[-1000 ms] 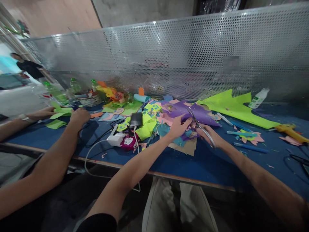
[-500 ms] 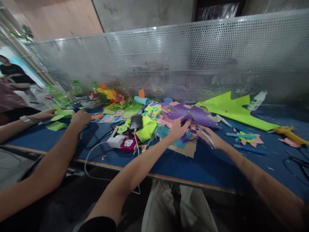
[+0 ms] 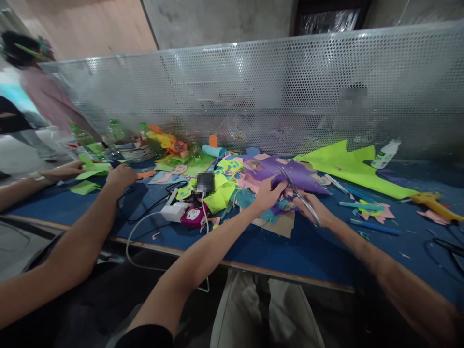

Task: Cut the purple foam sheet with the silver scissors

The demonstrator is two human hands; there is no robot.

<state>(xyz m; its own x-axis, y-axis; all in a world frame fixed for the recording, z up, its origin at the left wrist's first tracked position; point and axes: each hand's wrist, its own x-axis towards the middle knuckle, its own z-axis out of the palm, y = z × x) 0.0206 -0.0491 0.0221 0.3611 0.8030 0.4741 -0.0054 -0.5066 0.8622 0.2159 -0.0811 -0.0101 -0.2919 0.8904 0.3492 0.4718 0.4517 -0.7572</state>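
Observation:
My left hand (image 3: 268, 193) is closed, thumb and fingers pinching a piece of purple craft sheet (image 3: 281, 182). Beside it, my right hand (image 3: 314, 205) grips a pair of metal scissors (image 3: 306, 199), the blades pointing up and left toward the pinched piece. Whether the blades touch it I cannot tell. Behind both hands spreads a larger purple sheet (image 3: 304, 178) with jagged edges. Beneath them lie teal and pink scraps and a piece of brown cardboard (image 3: 279, 226).
To the left, a co-worker's hand (image 3: 121, 176) is over green paper pieces (image 3: 85, 187). A magenta box (image 3: 194, 216) and white adapter (image 3: 176, 211) with cables sit nearby. Right: lime sheet (image 3: 357, 169), markers (image 3: 375, 227), yellow glue gun (image 3: 437, 204), white bottle (image 3: 386, 154). A perforated metal screen (image 3: 253, 87) stands behind.
The scissors and my right hand have shifted slightly left. At the far left, a person in pink now appears higher and more upright. My left hand keeps its hold.

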